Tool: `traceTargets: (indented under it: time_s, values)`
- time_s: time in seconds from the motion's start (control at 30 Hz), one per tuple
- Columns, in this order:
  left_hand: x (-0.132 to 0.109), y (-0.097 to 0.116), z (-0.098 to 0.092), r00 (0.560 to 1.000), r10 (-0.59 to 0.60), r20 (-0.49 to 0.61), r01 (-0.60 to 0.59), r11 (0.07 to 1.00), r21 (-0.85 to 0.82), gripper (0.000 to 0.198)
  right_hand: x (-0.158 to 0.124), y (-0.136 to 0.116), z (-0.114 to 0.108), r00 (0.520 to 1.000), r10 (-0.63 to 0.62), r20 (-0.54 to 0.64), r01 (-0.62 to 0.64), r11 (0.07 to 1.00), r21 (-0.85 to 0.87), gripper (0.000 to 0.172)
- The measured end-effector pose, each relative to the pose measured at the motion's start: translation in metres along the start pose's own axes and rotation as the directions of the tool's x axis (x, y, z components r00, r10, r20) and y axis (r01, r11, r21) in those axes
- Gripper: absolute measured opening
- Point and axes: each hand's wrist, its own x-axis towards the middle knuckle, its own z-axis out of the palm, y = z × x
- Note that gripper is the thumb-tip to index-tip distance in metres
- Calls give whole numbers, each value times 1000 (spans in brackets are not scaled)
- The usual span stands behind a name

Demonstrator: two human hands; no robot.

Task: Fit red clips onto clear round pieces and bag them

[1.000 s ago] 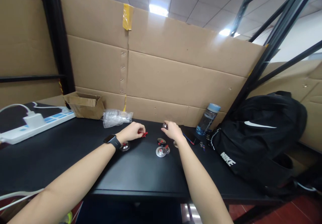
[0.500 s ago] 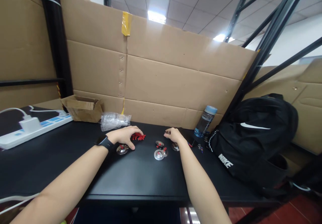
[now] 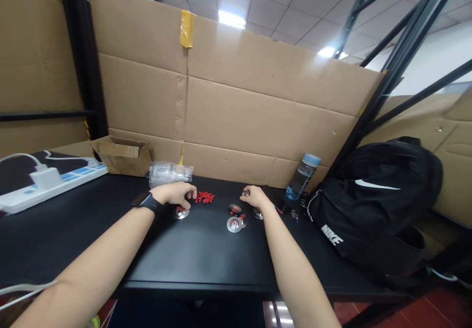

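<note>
My left hand [image 3: 177, 194], with a black watch on the wrist, is over a silver disc with a red centre [image 3: 181, 213], thumb and fingers apart. Just right of it lies a pile of small red pieces [image 3: 205, 197]. My right hand [image 3: 252, 196] has its fingers closed on a small metal disc [image 3: 246, 193], partly hidden by the fingers. Between the hands and nearer to me are silver discs with red parts [image 3: 234, 224], one tilted disc [image 3: 235, 209] behind them. Another disc [image 3: 257, 213] sits beside my right wrist, partly covered.
Along the back of the black table [image 3: 191, 259] are a cardboard box [image 3: 123, 157], clear plastic wrap [image 3: 169, 172] and a bottle [image 3: 303, 176]. A power strip [image 3: 70, 179] is at left, a black backpack [image 3: 383, 195] at right, with keys [image 3: 295, 215] near it.
My left hand has moved left off the red pieces to the disc, and the pile shows more fully. My right hand stays in nearly the same place. The view has shifted slightly.
</note>
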Motion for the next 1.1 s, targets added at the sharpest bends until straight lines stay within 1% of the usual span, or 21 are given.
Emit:
traceTargets:
  time_s: [0.07,0.17,0.23,0.3,0.43,0.47,0.5,0.6,0.63,0.7,0.77,0.8,0.83,0.87,0.9,0.93,1.0,1.03,1.1]
  values:
    - [0,0,0,1000,-22,12,22,1000,-14,41,0,-1,0,1000,-5,2,5,1000,-8,32]
    - [-3,3,-1,992,-76,101,82,995,-51,60,-1,-2,0,1000,-10,6,10,1000,-11,31]
    - [-6,5,-2,986,-108,126,112,994,-19,66,-1,-2,-1,1000,-10,8,10,1000,-12,31]
    - [-8,7,-1,981,-143,128,146,989,-16,62,-1,-2,-1,1000,-9,11,9,1000,-16,30]
    - [-6,10,5,962,-181,204,218,960,-175,57,-1,-2,-1,1000,-6,14,6,1000,-28,30]
    - [-4,10,7,964,-166,208,206,960,-191,56,0,-3,-1,1000,-4,14,5,1000,-31,31]
    - [-2,10,8,971,-133,199,170,968,-185,53,0,-3,-1,1000,-4,16,4,999,-34,31]
    - [3,12,11,992,12,125,-1,996,-91,42,-1,-4,-1,1000,-5,23,6,999,-43,30]
    - [5,14,12,996,49,80,-45,998,-46,39,-1,-4,-1,1000,-6,26,7,999,-45,29]
    - [7,18,14,993,95,-71,-93,995,31,41,-1,-5,-2,999,-5,31,7,999,-51,29]
    - [9,23,18,962,136,-236,-119,989,85,55,-2,-6,-3,999,-5,35,7,998,-55,31]
    - [10,26,21,946,154,-284,-129,986,106,66,-2,-7,-3,999,-6,37,8,998,-57,32]
    - [11,28,24,941,163,-295,-133,984,119,78,-3,-7,-4,999,-7,40,9,998,-58,33]
    - [12,29,28,950,157,-271,-127,984,127,88,-3,-8,-5,999,-7,44,10,998,-59,33]
    - [14,30,31,964,143,-225,-116,985,130,94,-3,-9,-5,999,-8,48,11,998,-61,33]
    - [16,29,35,977,124,-173,-103,986,128,95,-4,-10,-6,999,-8,52,11,998,-64,33]
    - [20,28,42,990,105,-89,-95,989,110,88,-4,-11,-7,998,-9,57,13,997,-70,34]
    - [22,27,45,991,115,-72,-107,989,99,81,-4,-11,-7,998,-9,59,14,997,-73,35]
    - [27,25,50,981,169,-91,-162,983,82,70,-4,-12,-7,998,-12,65,17,997,-79,34]
